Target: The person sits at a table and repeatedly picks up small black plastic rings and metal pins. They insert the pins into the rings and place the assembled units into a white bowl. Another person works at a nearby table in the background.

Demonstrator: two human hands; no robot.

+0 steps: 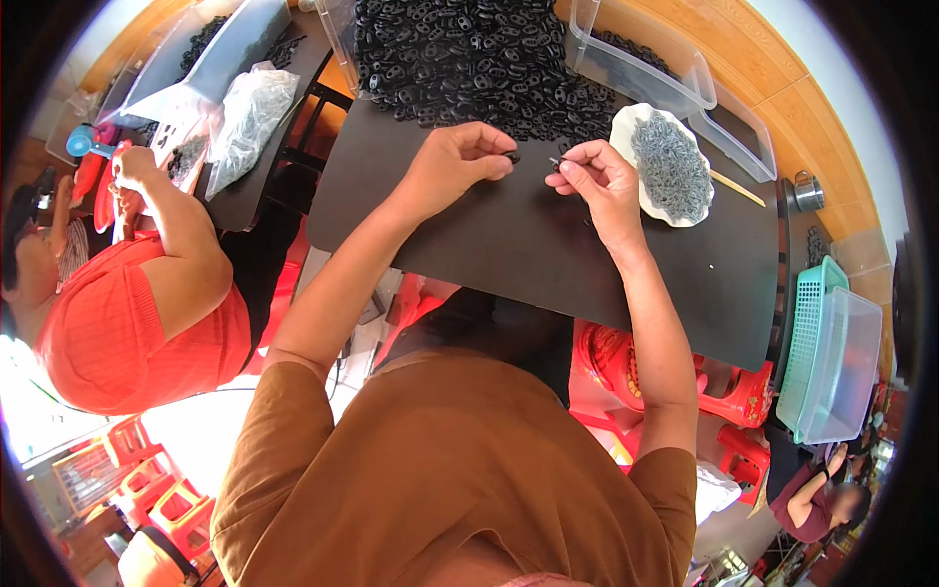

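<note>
Above the dark table [469,235], my left hand [452,171] pinches a small black plastic piece [512,156] between thumb and fingertips. My right hand [604,186] is closed on a tiny dark piece [556,165] with a light, shiny tip. The two hands face each other with a gap between them. Just beyond lies a large pile of black plastic pieces with holes [460,64]. Right of my right hand, a white scalloped plate [626,127] bears a heap of small grey pieces [672,168], too fine to identify surely.
Clear plastic bins [675,93] stand behind the plate. A thin wooden stick [738,189] pokes out from it. A metal cup [809,192] and a green basket [810,333] are at the right. A co-worker in red [147,323] sits left, near a plastic bag [256,117].
</note>
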